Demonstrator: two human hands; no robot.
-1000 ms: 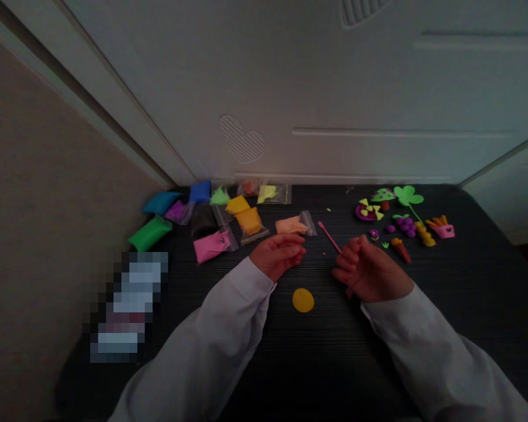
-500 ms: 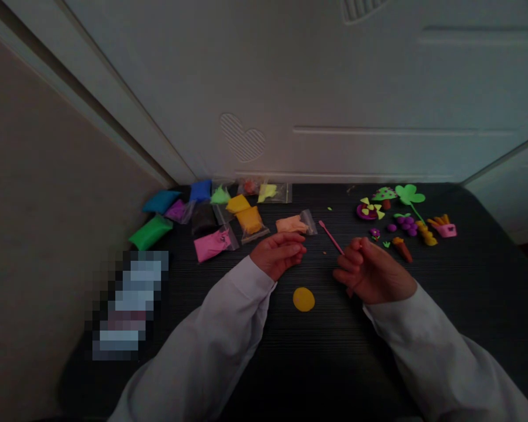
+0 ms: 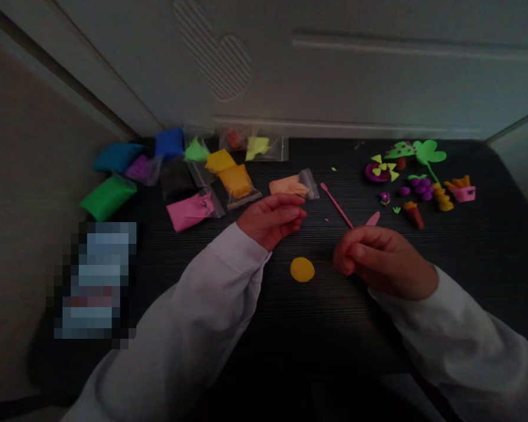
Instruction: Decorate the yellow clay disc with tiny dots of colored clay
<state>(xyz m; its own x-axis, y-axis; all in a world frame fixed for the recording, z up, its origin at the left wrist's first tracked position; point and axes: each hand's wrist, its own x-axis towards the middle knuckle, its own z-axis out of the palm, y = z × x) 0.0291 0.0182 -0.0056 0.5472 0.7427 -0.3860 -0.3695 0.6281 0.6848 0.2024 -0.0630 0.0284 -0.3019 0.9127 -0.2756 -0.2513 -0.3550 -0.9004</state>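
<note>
A flat yellow clay disc (image 3: 302, 269) lies on the dark table (image 3: 466, 258) between my hands. My left hand (image 3: 270, 220) rests just above and left of it, fingers curled with the thumb over them; anything inside is hidden. My right hand (image 3: 381, 258) sits right of the disc, closed round a pink modelling tool (image 3: 372, 218) whose flat tip pokes out above the knuckles. A thin pink stick (image 3: 335, 204) lies on the table between the hands, its near end by my right hand.
Several small bags of coloured clay (image 3: 189, 210) lie along the back left, a peach one (image 3: 290, 185) nearest my left hand. Small finished clay figures (image 3: 416, 176) stand at the back right. A white panelled door (image 3: 334, 70) rises behind the table.
The view has tilted down and moved closer. My right hand has turned, so the pink tool's tip now shows above it. My left hand and the yellow disc have kept their places.
</note>
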